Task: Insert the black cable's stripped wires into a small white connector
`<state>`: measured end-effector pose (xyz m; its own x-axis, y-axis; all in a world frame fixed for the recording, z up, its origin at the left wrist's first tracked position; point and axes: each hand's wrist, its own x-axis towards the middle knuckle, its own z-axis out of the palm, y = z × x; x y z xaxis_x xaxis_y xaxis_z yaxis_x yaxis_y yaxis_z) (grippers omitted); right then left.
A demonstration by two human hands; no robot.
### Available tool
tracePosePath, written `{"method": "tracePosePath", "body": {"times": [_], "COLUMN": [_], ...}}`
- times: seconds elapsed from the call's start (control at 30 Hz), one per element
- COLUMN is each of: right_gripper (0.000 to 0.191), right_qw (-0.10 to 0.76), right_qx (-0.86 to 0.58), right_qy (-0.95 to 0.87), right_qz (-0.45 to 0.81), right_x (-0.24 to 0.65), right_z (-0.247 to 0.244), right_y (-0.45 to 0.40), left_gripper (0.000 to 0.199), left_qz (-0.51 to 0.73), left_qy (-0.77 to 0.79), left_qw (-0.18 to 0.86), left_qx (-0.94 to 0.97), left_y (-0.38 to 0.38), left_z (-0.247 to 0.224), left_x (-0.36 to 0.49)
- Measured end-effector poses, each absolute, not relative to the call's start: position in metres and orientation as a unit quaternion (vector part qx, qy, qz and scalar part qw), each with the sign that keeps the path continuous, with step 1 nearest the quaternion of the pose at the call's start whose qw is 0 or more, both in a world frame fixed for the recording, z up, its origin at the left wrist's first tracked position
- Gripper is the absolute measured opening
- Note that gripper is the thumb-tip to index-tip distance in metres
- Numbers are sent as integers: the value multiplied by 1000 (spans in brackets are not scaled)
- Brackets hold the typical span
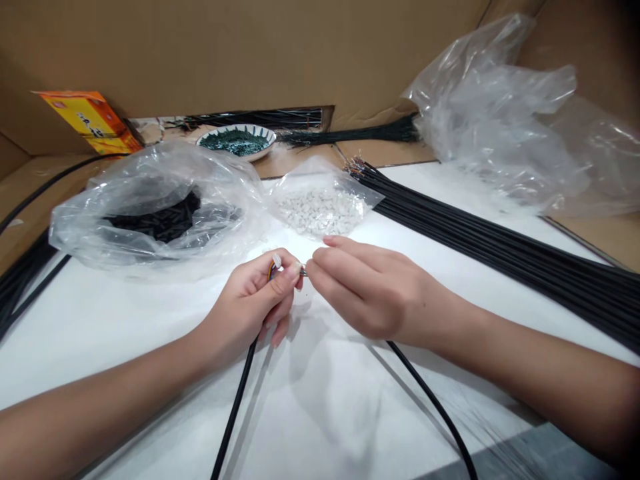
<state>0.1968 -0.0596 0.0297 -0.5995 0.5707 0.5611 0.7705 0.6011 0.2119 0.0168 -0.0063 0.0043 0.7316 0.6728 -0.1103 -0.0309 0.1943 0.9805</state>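
Note:
Just in front of the bag of white parts, my two hands meet at the fingertips above the white tabletop. My left hand (265, 293) pinches thin wires between thumb and forefinger; a small white connector (277, 260) with coloured wires (271, 270) pokes up there. A black cable (240, 400) runs down from beneath this hand. My right hand (370, 287) is closed, fingers pressed together around a cable end whose tip is mostly hidden. Another length of black cable (430, 395) comes out below it. Whether both lengths are one cable, I cannot tell.
Behind my hands lie an opened plastic bag of black tubes (165, 217) and a bag of small white connectors (320, 208). Black cables (475, 230) stretch along the right. A plate of dark bits (235, 142), an orange packet (93, 123) and crumpled plastic (500, 127) stand near cardboard walls.

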Motion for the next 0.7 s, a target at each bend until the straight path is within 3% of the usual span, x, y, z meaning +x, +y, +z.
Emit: {"method": "tracePosePath", "body": {"times": [0.2, 0.7], "right_gripper": [30, 18], "right_qw": [218, 248], "right_qx": [-367, -346], "right_qy": [-853, -852], "right_qz": [-300, -304], "right_x": [198, 195], "right_z": [27, 26], "right_y": [-61, -60], "left_gripper": [22, 22], "left_qz": [244, 244], "left_qy": [258, 251], "left_qw": [733, 753], "left_qx": [580, 557], "left_y": [-6, -5], "left_z": [5, 2], "left_x": [17, 17]}}
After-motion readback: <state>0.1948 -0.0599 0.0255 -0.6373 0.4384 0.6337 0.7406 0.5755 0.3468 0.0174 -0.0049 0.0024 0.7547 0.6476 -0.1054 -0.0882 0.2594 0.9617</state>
